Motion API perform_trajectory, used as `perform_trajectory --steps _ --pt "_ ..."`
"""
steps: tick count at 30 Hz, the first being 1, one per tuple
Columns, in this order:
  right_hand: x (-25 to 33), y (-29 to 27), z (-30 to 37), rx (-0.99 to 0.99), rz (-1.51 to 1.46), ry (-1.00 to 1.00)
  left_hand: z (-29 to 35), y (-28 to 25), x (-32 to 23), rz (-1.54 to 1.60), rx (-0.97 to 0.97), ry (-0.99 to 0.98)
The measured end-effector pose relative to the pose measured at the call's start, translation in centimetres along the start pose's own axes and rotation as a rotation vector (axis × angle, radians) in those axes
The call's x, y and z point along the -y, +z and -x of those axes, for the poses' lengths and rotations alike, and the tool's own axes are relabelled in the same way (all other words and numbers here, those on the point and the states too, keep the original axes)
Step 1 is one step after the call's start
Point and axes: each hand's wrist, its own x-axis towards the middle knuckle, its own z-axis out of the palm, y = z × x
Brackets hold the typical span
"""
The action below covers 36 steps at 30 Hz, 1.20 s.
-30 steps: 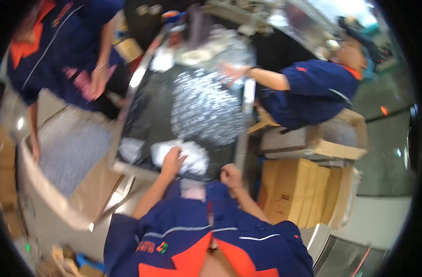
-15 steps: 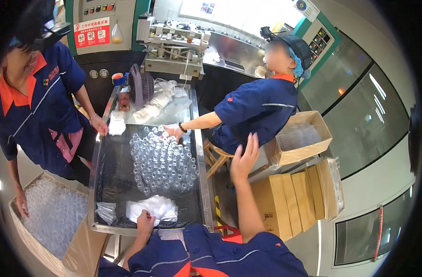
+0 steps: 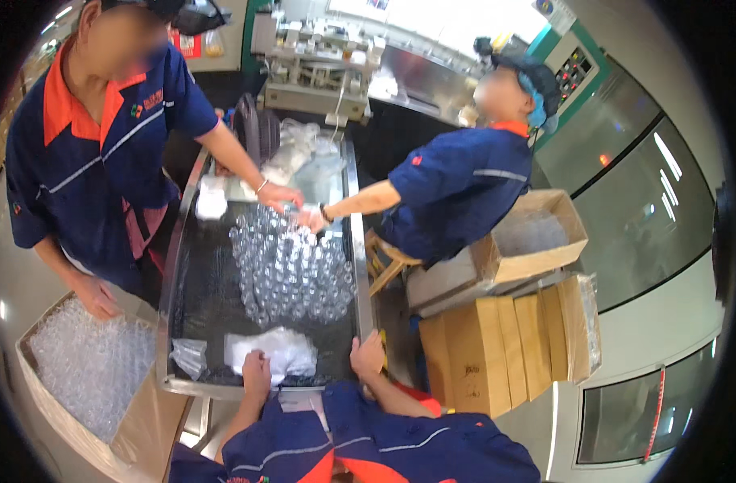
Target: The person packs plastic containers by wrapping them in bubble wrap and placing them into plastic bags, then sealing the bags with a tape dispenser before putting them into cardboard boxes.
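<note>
In front of me on the table lies a stack of thin white plastic bags (image 3: 291,354). My left hand (image 3: 257,373) is at its near left part, fingers curled closed on the bags. At the table's near right corner my right hand (image 3: 368,357) is by the metal rim, thumb apart from the fingers and nothing seen in it. Beyond the bags stand many clear bottle-like pieces (image 3: 291,266) in close rows, somewhat blurred. A co-worker's hand (image 3: 281,196) from the left and another co-worker's hand (image 3: 310,219) from the right meet at the far rows.
A metal-rimmed table (image 3: 168,322) with a dark top holds all this. Small clear bags (image 3: 189,357) lie at its near left corner. A carton of clear pieces (image 3: 94,366) stands at left, cardboard boxes (image 3: 472,354) at right. A fan (image 3: 255,129) and a machine (image 3: 319,72) are beyond.
My raised right hand has come down to the table's near right corner. My left hand stays at the bags. The left co-worker has leaned in and reached to the far rows.
</note>
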Motion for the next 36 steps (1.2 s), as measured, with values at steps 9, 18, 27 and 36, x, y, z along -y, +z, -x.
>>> perform_trajectory --steps 9,18,27,36 --pt "-0.4 -1.1 -2.5 0.016 -0.046 -0.214 -1.7 1.1 -0.7 -0.061 0.034 -0.078" --pt "0.5 -1.8 -1.8 0.072 -0.079 -0.141 -1.9 0.4 -1.3 0.065 0.066 -0.227" --pt "3.6 -3.7 -1.7 -0.314 -0.058 -0.585 -1.2 0.1 -1.0 0.158 0.065 -0.151" --pt "7.6 -3.7 -3.5 -0.246 -0.263 -0.717 -0.5 -0.4 -1.0 0.121 0.057 -0.129"
